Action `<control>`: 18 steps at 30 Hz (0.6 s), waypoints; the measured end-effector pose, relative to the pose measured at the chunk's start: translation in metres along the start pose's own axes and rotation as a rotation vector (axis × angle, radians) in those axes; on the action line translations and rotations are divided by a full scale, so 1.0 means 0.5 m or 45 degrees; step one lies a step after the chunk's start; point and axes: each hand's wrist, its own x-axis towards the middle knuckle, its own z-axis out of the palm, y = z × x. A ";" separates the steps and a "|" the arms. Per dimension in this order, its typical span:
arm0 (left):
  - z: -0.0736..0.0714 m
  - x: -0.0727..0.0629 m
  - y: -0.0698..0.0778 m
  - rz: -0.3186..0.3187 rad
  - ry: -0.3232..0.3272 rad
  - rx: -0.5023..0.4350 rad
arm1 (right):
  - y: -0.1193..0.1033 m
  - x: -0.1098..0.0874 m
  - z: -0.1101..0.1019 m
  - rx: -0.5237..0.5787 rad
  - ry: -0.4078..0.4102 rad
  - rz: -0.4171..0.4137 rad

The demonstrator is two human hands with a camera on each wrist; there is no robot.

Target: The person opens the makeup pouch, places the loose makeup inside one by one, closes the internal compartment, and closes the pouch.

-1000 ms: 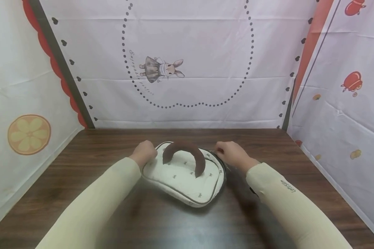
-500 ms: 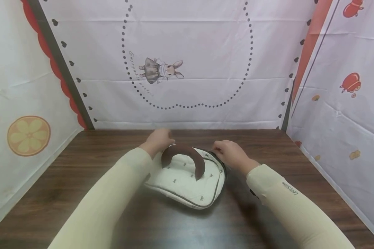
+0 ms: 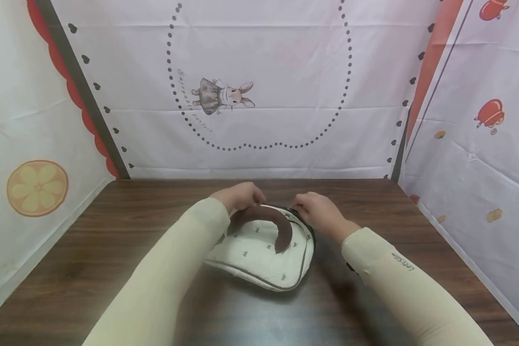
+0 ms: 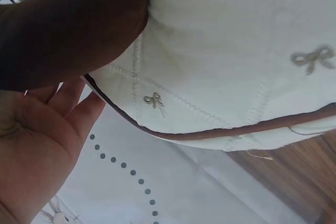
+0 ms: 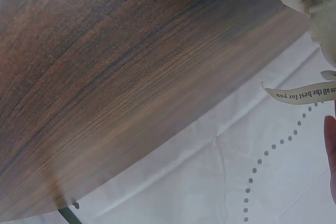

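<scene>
A white quilted toiletry bag [image 3: 251, 259] with small bow motifs, dark piping and a brown arched handle [image 3: 284, 230] lies on the table. My left hand [image 3: 241, 194] reaches past the handle and grips the bag's back edge; in the left wrist view its fingers [image 4: 79, 111] go behind the piped rim. At the back right corner, my right hand [image 3: 322, 214] pinches at the dark zipper edge, its fingertips partly hidden. A cream ribbon tag [image 5: 299, 94] with printed words hangs beside that hand in the right wrist view.
The brown wood-grain table [image 3: 91, 230] ends at a white cloth backdrop [image 3: 285, 86] with a printed rabbit and dotted line. Similar printed cloths hang at the left [image 3: 13, 120] and right [image 3: 467, 158].
My left hand has moved from the bag's left side along its back edge toward the right hand. The right hand stays at the back right corner. The handle leans slightly right.
</scene>
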 end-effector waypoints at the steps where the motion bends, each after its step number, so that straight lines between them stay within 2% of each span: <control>1: 0.001 0.001 0.000 0.006 -0.014 0.016 | -0.001 0.000 -0.001 0.003 -0.003 0.005; 4: 0.005 0.002 -0.004 0.005 -0.028 0.025 | -0.003 0.001 -0.001 0.003 -0.014 0.013; 9: 0.008 -0.002 -0.008 0.015 0.014 0.027 | -0.003 0.003 0.002 -0.001 -0.018 0.027; 13: 0.009 -0.005 -0.017 0.076 0.047 0.062 | 0.001 0.002 0.003 -0.008 -0.007 0.036; 18: 0.011 -0.016 -0.037 0.134 0.103 0.049 | 0.009 -0.007 0.003 -0.013 0.006 0.052</control>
